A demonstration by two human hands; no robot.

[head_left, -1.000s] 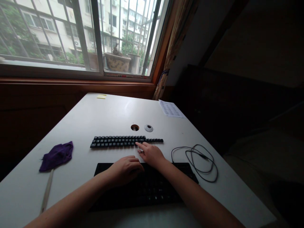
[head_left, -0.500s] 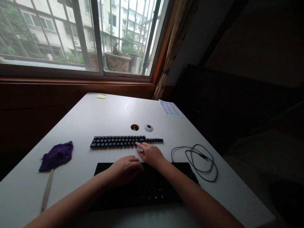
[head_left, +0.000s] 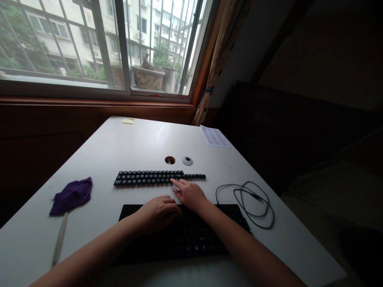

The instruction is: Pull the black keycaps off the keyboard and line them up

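Observation:
A black keyboard (head_left: 185,239) lies in front of me, its top partly covered by my forearms. My left hand (head_left: 160,211) is over its upper edge, fingers curled; whatever is in them is hidden. My right hand (head_left: 190,193) reaches past the keyboard. Its index fingertip touches the front row of loose black keycaps (head_left: 143,176), which are lined up in several rows. A smaller run of keycaps (head_left: 194,176) continues to the right. Beneath the index finger, a small shiny piece (head_left: 176,191) shows at the curled fingers of the right hand, too small to name.
A purple cloth (head_left: 73,195) lies at left on the white table (head_left: 143,143), by a pale flat stick (head_left: 60,241). The black cable (head_left: 266,211) is coiled at right. A round hole (head_left: 170,160) and grey grommet cover (head_left: 187,161) are beyond the keycaps. Printed paper (head_left: 217,137) lies far right.

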